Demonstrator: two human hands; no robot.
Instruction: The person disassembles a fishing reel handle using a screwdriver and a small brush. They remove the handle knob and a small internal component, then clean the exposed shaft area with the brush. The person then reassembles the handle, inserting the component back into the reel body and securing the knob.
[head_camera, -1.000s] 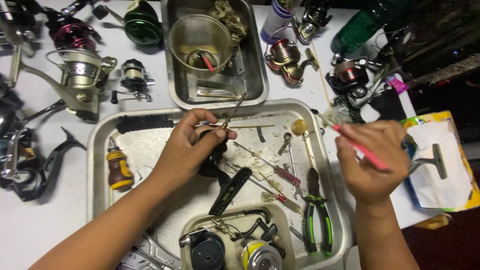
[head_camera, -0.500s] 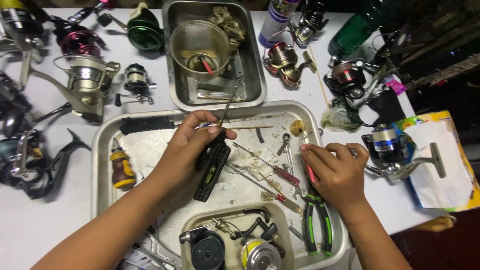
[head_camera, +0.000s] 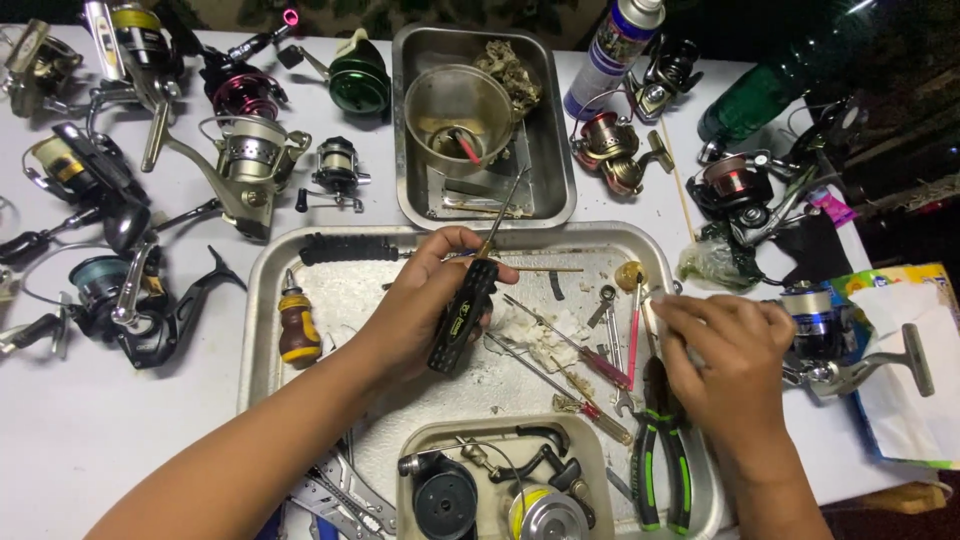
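Observation:
My left hand (head_camera: 420, 305) grips a black-handled screwdriver (head_camera: 463, 312) over the large steel tray (head_camera: 262, 300). Its shaft slants up and to the right, towards the smaller tray behind. My right hand (head_camera: 725, 355) lies palm down on the big tray's right side, fingers bent, with nothing visible in it. Its fingertips touch down beside a thin pink-handled tool (head_camera: 634, 335) that lies in the tray. Green-handled pliers (head_camera: 660, 470) sit just under that wrist. Red-handled screwdrivers (head_camera: 575, 355) and small wrenches lie between my hands on white tissue.
Several fishing reels (head_camera: 245, 160) crowd the white table at left and back right. A smaller steel tray (head_camera: 550, 150) holds a metal cup (head_camera: 455, 105). A spray can (head_camera: 610, 50) and green bottle (head_camera: 760, 90) stand behind. A beige tub (head_camera: 420, 440) of reel parts sits in front.
My right hand came down from the right with the thin pink tool, moved into the tray, and the tool now lies there. My left hand tilted the screwdriver's handle lower.

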